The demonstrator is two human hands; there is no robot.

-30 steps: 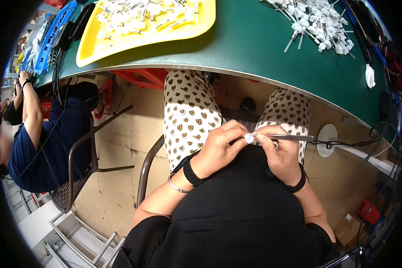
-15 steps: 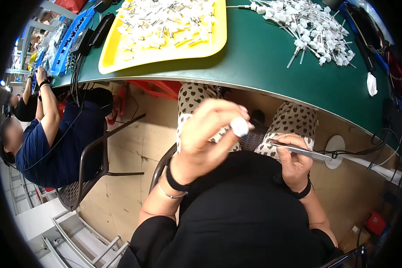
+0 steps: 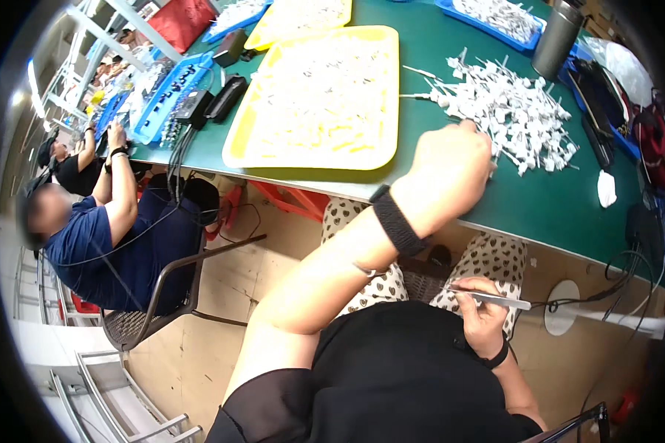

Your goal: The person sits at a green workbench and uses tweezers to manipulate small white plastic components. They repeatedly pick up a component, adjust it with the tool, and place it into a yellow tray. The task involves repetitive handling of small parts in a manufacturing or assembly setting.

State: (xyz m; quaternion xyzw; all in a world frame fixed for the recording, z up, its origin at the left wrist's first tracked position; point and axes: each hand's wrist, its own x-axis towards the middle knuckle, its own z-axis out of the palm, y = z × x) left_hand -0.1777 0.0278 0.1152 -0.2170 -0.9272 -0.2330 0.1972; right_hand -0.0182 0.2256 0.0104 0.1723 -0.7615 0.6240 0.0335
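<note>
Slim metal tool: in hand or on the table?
In hand: the slim metal tool sits pinched in the right hand, clear of the green table.

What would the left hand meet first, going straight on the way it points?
Most likely the white pile: the left hand appears right at its edge, though depth is unclear.

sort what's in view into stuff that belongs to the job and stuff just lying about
Likely part of the job:
metal tweezers, held in the right hand
pile of white parts, with the left hand at its near edge
nearer yellow tray, full of small pieces

Seemingly just lying about:
dark grey flask
clear plastic bag
red bag
</note>
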